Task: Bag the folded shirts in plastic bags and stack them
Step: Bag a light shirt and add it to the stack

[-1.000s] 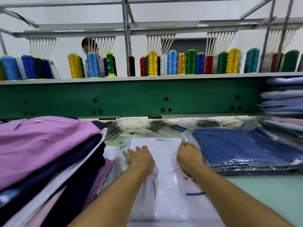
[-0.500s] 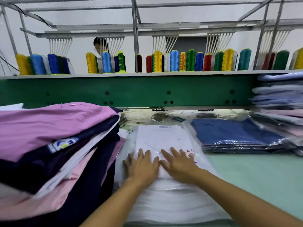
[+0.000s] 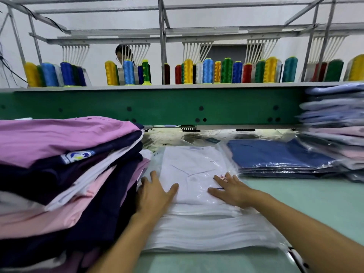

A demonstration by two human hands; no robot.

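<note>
White folded shirt (image 3: 194,166) in crinkly clear plastic bag (image 3: 228,163) lies under left hand (image 3: 152,194) and right hand (image 3: 231,191); fingers splayed flat, seemingly pressing, grasping nothing.

left hand (image 3: 152,194) flat on bagged white shirt (image 3: 194,170) | right hand (image 3: 230,189) flat too (fingers spread) | unbagged pile (image 3: 59,164) left

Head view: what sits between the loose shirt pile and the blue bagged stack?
The bagged white shirt, with the left hand and right hand flat on it, seen in the head view.
</note>
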